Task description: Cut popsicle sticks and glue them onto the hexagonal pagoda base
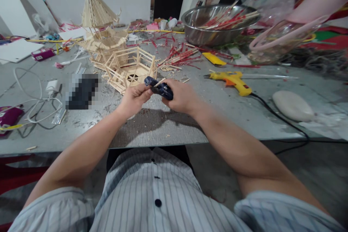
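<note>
My right hand [179, 96] is wrapped round a dark blue hand tool [166, 90] that looks like a cutter, though its exact kind is hard to make out. A thin wooden stick [160, 82] lies across the tool's jaw end. On its near side, my left hand [137, 98] is closed in a pinch on the stick, close against the tool. Just beyond both hands stands a six-sided railed frame [138, 61] glued from wooden sticks. Behind it to the left rises a stick-built pavilion [99, 14] with a pointed roof.
A yellow glue gun [232, 81] lies at right, its black cord [282, 116] running off the table edge. A metal basin [214, 30] of sticks stands behind red-tipped sticks [182, 58]. A dark blurred-out object [81, 92], white cable [40, 98] and white mouse-shaped object [292, 106] lie around.
</note>
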### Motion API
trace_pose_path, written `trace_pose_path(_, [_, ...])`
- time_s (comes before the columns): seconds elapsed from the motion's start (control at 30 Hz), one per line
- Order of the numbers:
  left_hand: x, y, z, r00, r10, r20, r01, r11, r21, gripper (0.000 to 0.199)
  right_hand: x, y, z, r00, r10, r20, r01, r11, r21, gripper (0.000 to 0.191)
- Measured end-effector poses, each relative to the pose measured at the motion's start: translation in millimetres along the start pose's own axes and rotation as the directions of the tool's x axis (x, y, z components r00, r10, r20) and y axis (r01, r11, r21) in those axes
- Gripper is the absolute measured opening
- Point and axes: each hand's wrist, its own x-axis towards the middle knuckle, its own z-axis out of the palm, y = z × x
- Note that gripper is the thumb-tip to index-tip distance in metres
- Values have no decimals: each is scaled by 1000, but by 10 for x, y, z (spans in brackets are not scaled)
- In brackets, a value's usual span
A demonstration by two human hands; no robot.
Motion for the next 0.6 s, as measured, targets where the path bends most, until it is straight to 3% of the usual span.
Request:
trace_pose_path(0.17, [17,67,9,992,-104,71,112,986,-125,49,-12,14,-8,1000,-7,-4,7,1000,8,48])
trace_pose_path(0.6, [22,105,7,985,-125,116,141,980,-139,49,-27,-24,-21,1000,26,9,-25,997,-69,39])
